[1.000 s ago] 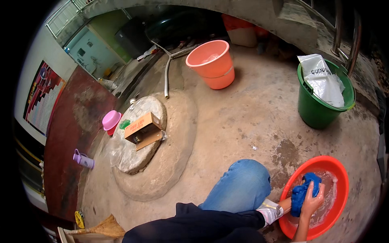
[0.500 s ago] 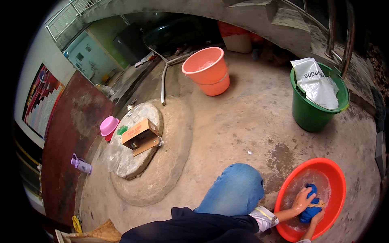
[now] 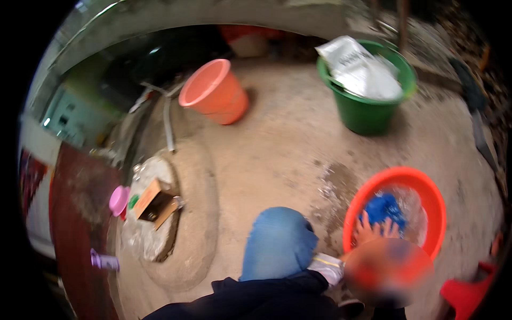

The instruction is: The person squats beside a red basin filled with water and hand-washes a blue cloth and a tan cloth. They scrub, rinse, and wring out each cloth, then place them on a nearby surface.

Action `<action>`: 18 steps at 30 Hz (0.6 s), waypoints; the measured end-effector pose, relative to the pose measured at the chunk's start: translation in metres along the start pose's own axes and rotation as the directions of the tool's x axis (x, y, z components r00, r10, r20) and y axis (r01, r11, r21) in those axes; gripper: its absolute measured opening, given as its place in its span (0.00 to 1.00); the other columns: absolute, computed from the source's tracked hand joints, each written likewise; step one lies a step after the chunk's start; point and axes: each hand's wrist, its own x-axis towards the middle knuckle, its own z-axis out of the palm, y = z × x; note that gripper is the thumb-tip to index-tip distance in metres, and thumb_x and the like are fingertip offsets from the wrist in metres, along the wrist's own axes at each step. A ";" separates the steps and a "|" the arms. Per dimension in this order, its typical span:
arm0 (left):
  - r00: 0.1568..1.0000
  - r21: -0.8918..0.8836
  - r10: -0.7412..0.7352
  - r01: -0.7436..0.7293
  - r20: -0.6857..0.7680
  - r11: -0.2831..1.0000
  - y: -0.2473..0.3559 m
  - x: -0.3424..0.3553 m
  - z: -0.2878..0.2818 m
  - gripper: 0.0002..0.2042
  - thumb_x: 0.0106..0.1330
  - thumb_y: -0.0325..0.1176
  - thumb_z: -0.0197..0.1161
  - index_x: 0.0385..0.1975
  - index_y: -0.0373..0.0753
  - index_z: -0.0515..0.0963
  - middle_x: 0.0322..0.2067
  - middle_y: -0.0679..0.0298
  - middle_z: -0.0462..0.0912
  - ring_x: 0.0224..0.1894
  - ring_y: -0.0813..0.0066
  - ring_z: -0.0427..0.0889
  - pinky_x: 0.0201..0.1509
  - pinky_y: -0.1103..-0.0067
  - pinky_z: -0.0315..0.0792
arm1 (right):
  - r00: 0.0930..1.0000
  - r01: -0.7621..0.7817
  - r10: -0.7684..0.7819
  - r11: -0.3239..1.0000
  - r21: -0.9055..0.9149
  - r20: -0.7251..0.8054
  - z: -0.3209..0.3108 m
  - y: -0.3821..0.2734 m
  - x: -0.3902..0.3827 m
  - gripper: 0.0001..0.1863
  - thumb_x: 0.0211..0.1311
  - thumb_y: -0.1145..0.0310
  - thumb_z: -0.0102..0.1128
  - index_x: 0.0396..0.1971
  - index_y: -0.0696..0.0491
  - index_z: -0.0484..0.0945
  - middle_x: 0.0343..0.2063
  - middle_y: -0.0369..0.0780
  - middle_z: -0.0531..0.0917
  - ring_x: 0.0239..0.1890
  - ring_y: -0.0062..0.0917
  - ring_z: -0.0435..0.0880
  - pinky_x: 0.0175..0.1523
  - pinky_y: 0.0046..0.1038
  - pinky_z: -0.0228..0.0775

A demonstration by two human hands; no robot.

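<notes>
A blue cloth lies bunched in the soapy water of a red basin at the lower right. My left hand is at the cloth's near edge, its fingers spread and pointing away from me. A pale sleeve shows at that wrist. A blurred round patch covers the near part of the basin and much of my forearm area, and my right hand cannot be made out.
A green bucket with silvery bags stands beyond the basin. An orange bucket is farther left. A cardboard box sits on a round stone slab. Red plastic shows at the lower right.
The view has turned, shifting most things leftward. Both hands gripped the cloth before; now it lies looser in the water, my left fingers are spread, and my right hand is out of sight.
</notes>
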 end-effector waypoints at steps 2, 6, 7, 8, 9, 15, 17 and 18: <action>0.984 -0.046 -0.150 0.155 0.100 0.987 -0.014 0.009 -0.026 0.39 0.64 0.53 0.55 0.71 0.49 0.44 0.67 0.43 0.52 0.67 0.39 0.54 0.69 0.56 0.52 | 0.990 0.038 -0.081 0.939 0.342 0.112 -0.038 -0.024 0.012 0.41 0.36 0.55 0.72 0.58 0.42 0.71 0.69 0.47 0.52 0.68 0.54 0.50 0.67 0.61 0.40; 0.950 -0.138 -0.206 0.242 0.237 0.960 0.006 0.004 -0.032 0.38 0.65 0.54 0.53 0.71 0.48 0.47 0.67 0.45 0.54 0.69 0.47 0.54 0.70 0.62 0.52 | 0.928 -0.295 0.155 0.860 0.416 0.338 -0.055 0.019 0.017 0.46 0.32 0.50 0.75 0.59 0.46 0.70 0.69 0.46 0.53 0.66 0.53 0.56 0.69 0.54 0.42; 0.950 -0.173 -0.196 0.241 0.242 0.955 0.008 0.002 -0.030 0.38 0.65 0.54 0.53 0.71 0.47 0.47 0.68 0.45 0.52 0.70 0.49 0.52 0.71 0.64 0.51 | 0.937 -0.328 0.213 0.812 0.483 0.278 -0.050 0.027 0.015 0.46 0.34 0.49 0.75 0.60 0.46 0.70 0.69 0.46 0.53 0.66 0.52 0.58 0.70 0.49 0.44; 0.935 -0.215 -0.207 0.274 0.289 0.937 0.008 0.000 -0.030 0.37 0.66 0.54 0.53 0.71 0.46 0.48 0.68 0.46 0.51 0.70 0.50 0.51 0.71 0.65 0.49 | 0.926 -0.368 0.249 0.772 0.519 0.285 -0.045 0.034 0.010 0.45 0.36 0.48 0.74 0.60 0.46 0.70 0.68 0.46 0.56 0.65 0.49 0.60 0.70 0.45 0.46; 0.920 -0.256 -0.217 0.307 0.328 0.917 0.009 0.001 -0.034 0.37 0.66 0.54 0.52 0.71 0.45 0.48 0.69 0.46 0.49 0.71 0.52 0.49 0.72 0.66 0.48 | 0.916 -0.397 0.278 0.729 0.558 0.290 -0.043 0.037 0.009 0.44 0.39 0.48 0.74 0.60 0.46 0.70 0.67 0.46 0.58 0.65 0.46 0.61 0.69 0.42 0.48; 0.976 -0.066 -0.014 0.029 0.216 0.997 0.004 -0.002 -0.041 0.33 0.66 0.53 0.53 0.70 0.52 0.53 0.68 0.43 0.46 0.68 0.39 0.50 0.68 0.56 0.54 | 0.757 -0.599 0.569 0.411 0.687 0.321 -0.023 0.044 0.010 0.23 0.62 0.54 0.57 0.54 0.47 0.75 0.55 0.40 0.76 0.62 0.28 0.67 0.65 0.42 0.51; 0.971 0.089 0.183 -0.198 0.157 0.976 0.024 -0.008 -0.061 0.32 0.65 0.52 0.54 0.69 0.53 0.55 0.69 0.43 0.44 0.69 0.37 0.47 0.67 0.53 0.53 | 0.638 -0.704 0.768 0.553 0.445 0.056 -0.043 0.008 0.015 0.20 0.66 0.55 0.52 0.54 0.46 0.75 0.57 0.39 0.75 0.63 0.28 0.67 0.66 0.45 0.47; 0.949 0.130 0.266 -0.289 0.167 0.949 0.035 -0.009 -0.062 0.32 0.65 0.51 0.54 0.68 0.54 0.56 0.69 0.44 0.42 0.69 0.36 0.45 0.66 0.50 0.53 | 0.574 -0.753 0.819 0.527 0.395 0.001 -0.043 0.003 0.009 0.22 0.68 0.53 0.46 0.58 0.42 0.72 0.63 0.38 0.68 0.66 0.32 0.61 0.67 0.48 0.42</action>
